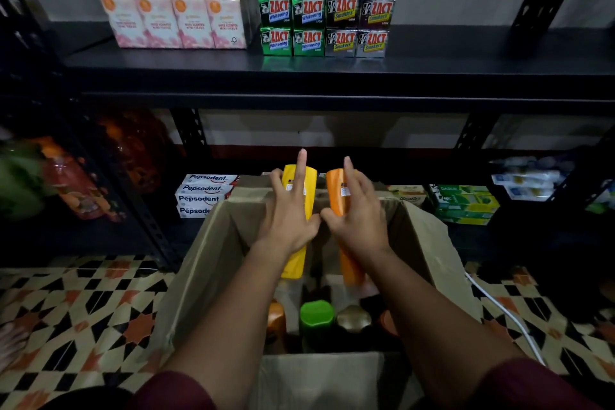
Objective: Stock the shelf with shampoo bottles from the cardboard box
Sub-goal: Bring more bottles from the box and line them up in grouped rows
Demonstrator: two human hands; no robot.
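Both forearms reach over the cardboard box (213, 243); left hand (289, 220) grips a yellow bottle (294, 260), right hand (357, 218) an orange bottle (339, 193), index fingers lifted. Either could slip, or clip the shelf (332, 76) edge.

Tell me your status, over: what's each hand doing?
Left hand grips yellow bottle; right hand grips orange bottle. Both above cardboard box. More bottles inside. Nothing in the way.

Zact boxes (326, 27) beside tissue packs (176, 23) — Pepsodent cartons (203, 196) below, patterned floor (66, 316).
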